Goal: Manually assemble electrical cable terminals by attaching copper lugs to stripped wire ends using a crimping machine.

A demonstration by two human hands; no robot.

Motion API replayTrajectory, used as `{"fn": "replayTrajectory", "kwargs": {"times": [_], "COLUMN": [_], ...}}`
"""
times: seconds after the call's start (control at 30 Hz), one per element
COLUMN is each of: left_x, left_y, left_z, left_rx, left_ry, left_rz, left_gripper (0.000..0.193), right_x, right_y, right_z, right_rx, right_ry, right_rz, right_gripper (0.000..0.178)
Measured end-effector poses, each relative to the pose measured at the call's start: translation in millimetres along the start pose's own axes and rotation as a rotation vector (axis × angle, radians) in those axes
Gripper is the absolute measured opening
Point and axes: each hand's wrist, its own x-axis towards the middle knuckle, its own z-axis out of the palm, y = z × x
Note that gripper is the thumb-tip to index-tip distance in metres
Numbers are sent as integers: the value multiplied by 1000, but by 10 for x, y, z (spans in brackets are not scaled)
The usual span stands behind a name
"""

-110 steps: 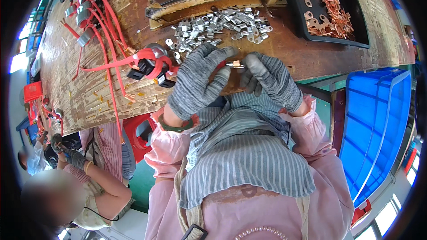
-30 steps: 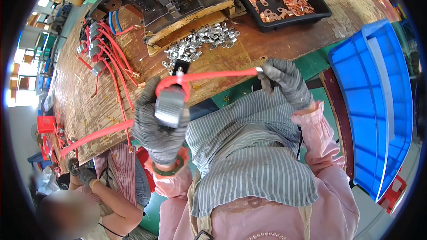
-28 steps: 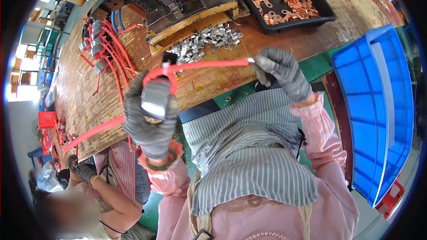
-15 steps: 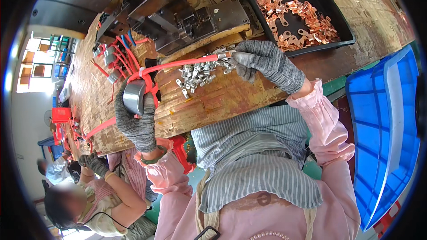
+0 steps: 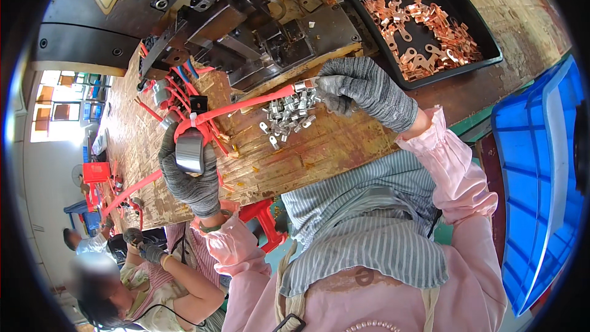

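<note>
My left hand [image 5: 189,178], in a grey knitted glove, is closed around a part with a smooth, curved grey metal face [image 5: 190,150] and red cables bundled at its top. One thick red cable [image 5: 249,102] runs from it to the right, above the wooden bench. At that cable's far end is a silver terminal lug [image 5: 305,85]. My gloved right hand [image 5: 365,92] pinches this lug between thumb and fingers. Just below the lug, a pile of loose silver terminal lugs [image 5: 286,114] lies on the bench.
A dark metal press [image 5: 258,37] stands behind my hands. Right of it, a black tray [image 5: 452,74] carries copper lugs [image 5: 424,37]. More red cables [image 5: 175,89] lie left of the press. A blue crate [image 5: 534,160] stands at right; a gloved co-worker [image 5: 184,283] sits at left.
The whole view has shifted a little. The metal-faced part in my left hand has turned slightly, its curved face now more toward me. My right hand still pinches the lug.
</note>
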Motion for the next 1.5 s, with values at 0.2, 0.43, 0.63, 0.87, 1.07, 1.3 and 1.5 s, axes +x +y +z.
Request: {"fn": "replayTrajectory", "kwargs": {"times": [0.2, 0.43, 0.63, 0.87, 1.07, 1.3, 1.5], "left_x": [48, 104, 205, 231, 229, 222, 232], "left_y": [-58, -278, -361, -483, -509, -531, -498], "left_z": [-42, 9, 59, 101, 126, 120, 121], "left_rx": [-138, -11, 43, 46, 40, -1, 12], "left_ry": [-10, -20, -35, -42, -62, -65, -42], "left_rz": [-220, -253, -282, -259, -291, -302, -325], "left_gripper": [51, 46, 46, 44, 43, 43, 43], "right_x": [240, 598, 799, 884, 898, 910, 936], "right_y": [-129, -152, -214, -243, -293, -309, -204], "right_z": [54, 63, 43, 26, 41, 29, -6], "right_rx": [19, 18, 42, 22, -124, -98, -94], "right_ry": [-40, -27, -54, -46, -29, -52, -80], "right_rz": [91, 175, 236, 264, 300, 367, 241], "right_gripper": [21, 25, 24, 23, 23, 22, 22]}}
